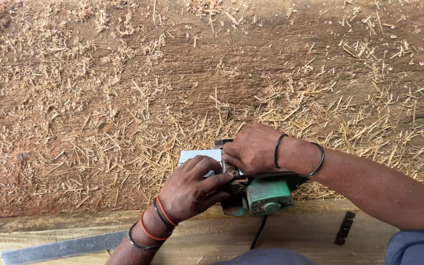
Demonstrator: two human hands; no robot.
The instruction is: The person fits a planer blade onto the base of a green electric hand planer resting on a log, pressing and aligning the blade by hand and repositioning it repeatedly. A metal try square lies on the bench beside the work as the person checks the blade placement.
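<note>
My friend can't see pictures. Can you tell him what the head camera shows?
Two hands hold a green electric planer on a wide wooden slab strewn with shavings: the left hand at its front, the right hand on top. A metal ruler and a small black strip lie on the pale plank nearby.

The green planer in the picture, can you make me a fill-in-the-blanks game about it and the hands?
1. Both hands, the left hand and the right hand, rest on an electric planer whose body is ____ in colour.
2. The wooden slab is strewn with wood ____.
3. A flat metal ____ lies at the lower left on the plank.
4. The left wrist wears black and ____ bands.

Missing words: green; shavings; ruler; orange
</note>
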